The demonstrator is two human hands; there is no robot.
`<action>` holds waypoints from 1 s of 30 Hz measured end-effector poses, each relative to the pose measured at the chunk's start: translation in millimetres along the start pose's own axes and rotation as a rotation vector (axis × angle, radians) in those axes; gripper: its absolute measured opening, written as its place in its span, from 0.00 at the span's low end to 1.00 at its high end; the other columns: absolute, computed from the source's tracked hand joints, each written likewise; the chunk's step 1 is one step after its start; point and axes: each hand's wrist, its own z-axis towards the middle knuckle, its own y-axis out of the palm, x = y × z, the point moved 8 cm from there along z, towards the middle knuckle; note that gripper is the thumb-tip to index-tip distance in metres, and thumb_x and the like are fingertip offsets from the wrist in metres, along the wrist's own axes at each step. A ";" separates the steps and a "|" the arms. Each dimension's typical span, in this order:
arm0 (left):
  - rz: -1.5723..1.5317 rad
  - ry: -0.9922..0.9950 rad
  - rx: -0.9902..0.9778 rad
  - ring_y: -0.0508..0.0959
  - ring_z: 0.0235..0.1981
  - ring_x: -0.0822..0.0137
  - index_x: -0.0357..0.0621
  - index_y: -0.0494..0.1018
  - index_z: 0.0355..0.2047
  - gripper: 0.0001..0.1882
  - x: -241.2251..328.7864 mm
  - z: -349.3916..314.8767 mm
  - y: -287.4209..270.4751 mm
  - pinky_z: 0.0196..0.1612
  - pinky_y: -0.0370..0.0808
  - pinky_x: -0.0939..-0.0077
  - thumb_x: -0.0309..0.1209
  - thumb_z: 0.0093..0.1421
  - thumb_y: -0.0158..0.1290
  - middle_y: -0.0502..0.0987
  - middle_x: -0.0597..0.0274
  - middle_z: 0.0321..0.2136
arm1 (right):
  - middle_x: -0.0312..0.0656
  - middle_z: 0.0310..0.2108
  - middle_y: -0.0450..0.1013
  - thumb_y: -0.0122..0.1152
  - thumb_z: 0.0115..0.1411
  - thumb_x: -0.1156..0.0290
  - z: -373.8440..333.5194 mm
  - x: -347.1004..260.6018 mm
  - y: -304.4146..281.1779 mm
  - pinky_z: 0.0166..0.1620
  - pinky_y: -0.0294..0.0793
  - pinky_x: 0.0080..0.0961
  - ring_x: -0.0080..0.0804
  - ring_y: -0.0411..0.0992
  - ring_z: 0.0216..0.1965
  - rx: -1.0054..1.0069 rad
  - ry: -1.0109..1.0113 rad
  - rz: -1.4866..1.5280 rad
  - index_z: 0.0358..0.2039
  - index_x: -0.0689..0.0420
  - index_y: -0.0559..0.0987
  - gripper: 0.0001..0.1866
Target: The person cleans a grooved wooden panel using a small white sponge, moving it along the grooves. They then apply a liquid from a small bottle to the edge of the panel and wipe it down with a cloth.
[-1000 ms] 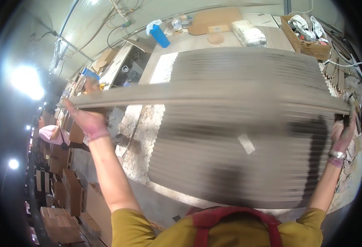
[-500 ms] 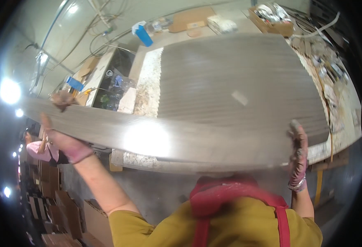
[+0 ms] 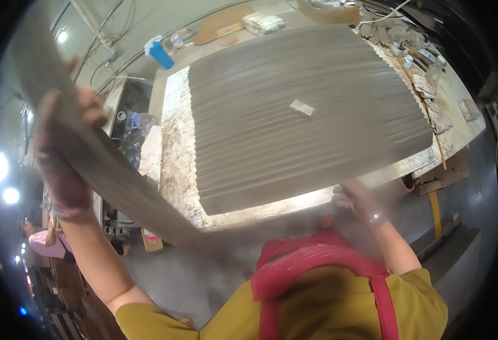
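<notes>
My left hand [image 3: 65,170] is wrapped around a long, flat grey plank [image 3: 130,187], raised and tilted on the left, its lower end blurred near the table's front left corner. Its fingers, in a stained glove, show on both sides of the plank. Off the plank, my right hand [image 3: 359,204] is by the table's front edge, its fingers loosely apart and somewhat blurred, with nothing visible in them. In front of me, many similar grey planks [image 3: 249,147] lie side by side in overlapping rows. A small pale block [image 3: 302,108] rests on them.
The planks lie on a worn white table [image 3: 178,141]. A blue container [image 3: 161,55], folded white cloth [image 3: 263,24] and cardboard box [image 3: 331,12] stand at the back. Cluttered bottles and scraps [image 3: 424,62] line the right side. Another person [image 3: 50,243] is at far left.
The plank has swung from lying level across my front to a steep tilt on the left. My right hand has left its right end and dropped to the table's front edge.
</notes>
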 end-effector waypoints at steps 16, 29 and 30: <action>-0.019 -1.026 -0.499 0.76 0.42 0.68 0.41 0.56 0.66 0.41 -330.4 -167.1 136.3 0.42 0.75 0.74 0.37 0.56 0.62 0.75 0.59 0.46 | 0.29 0.19 0.53 0.49 0.69 0.53 44.6 -41.4 22.9 0.20 0.56 0.16 0.16 0.53 0.19 -0.052 -0.047 -0.046 0.22 0.48 0.56 0.22; 0.043 -0.877 -0.426 0.76 0.38 0.66 0.44 0.61 0.61 0.30 -356.1 -113.6 125.2 0.34 0.79 0.70 0.34 0.60 0.58 0.74 0.59 0.44 | 0.46 0.27 0.67 0.50 0.69 0.54 114.3 -60.0 45.8 0.23 0.73 0.24 0.30 0.69 0.22 0.075 -0.105 0.045 0.32 0.59 0.64 0.19; 0.055 -0.826 -0.442 0.76 0.38 0.67 0.44 0.62 0.59 0.29 -350.0 -109.2 129.2 0.34 0.78 0.70 0.35 0.60 0.59 0.75 0.59 0.44 | 0.44 0.25 0.65 0.50 0.69 0.55 117.9 -59.7 44.5 0.21 0.71 0.23 0.28 0.68 0.20 0.063 -0.112 0.057 0.29 0.56 0.62 0.19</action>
